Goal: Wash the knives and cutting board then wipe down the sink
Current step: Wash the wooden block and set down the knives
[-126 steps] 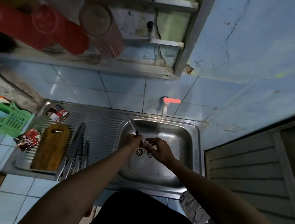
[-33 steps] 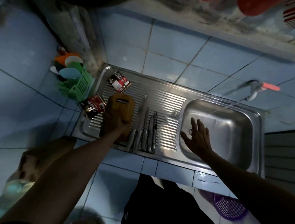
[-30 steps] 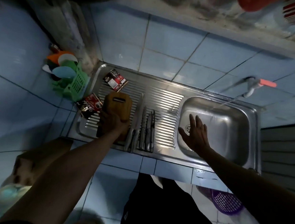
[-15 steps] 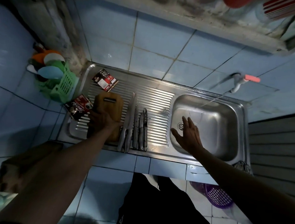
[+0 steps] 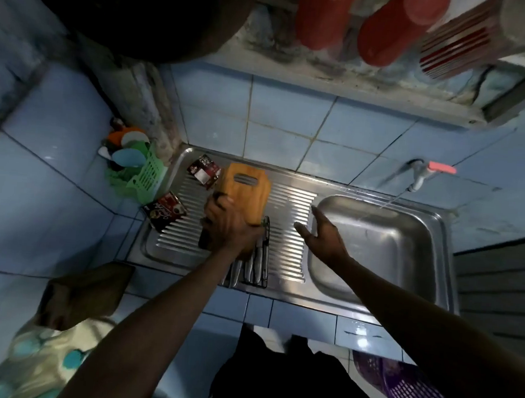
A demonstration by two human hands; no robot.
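Note:
My left hand [image 5: 228, 224] grips the near end of the wooden cutting board [image 5: 246, 194] and holds it lifted and tilted above the ribbed drainboard [image 5: 287, 232]. Several knives [image 5: 257, 263] lie side by side on the drainboard, partly hidden under my left hand and the board. My right hand [image 5: 323, 233] hovers open with fingers spread over the edge between the drainboard and the steel sink basin [image 5: 386, 249]. A thin stream of water runs from the tap [image 5: 421, 176] with a red handle into the basin.
Two red-and-black sachets [image 5: 166, 211] lie on the drainboard's left side. A green plastic basket [image 5: 145, 174] with utensils stands left of the sink. Red cups [image 5: 390, 30] sit on the ledge above. A purple basket [image 5: 409, 392] is on the floor at lower right.
My left hand has lifted the cutting board off the drainboard and carried it rightward over the knives. My right hand moved left from the basin toward the drainboard.

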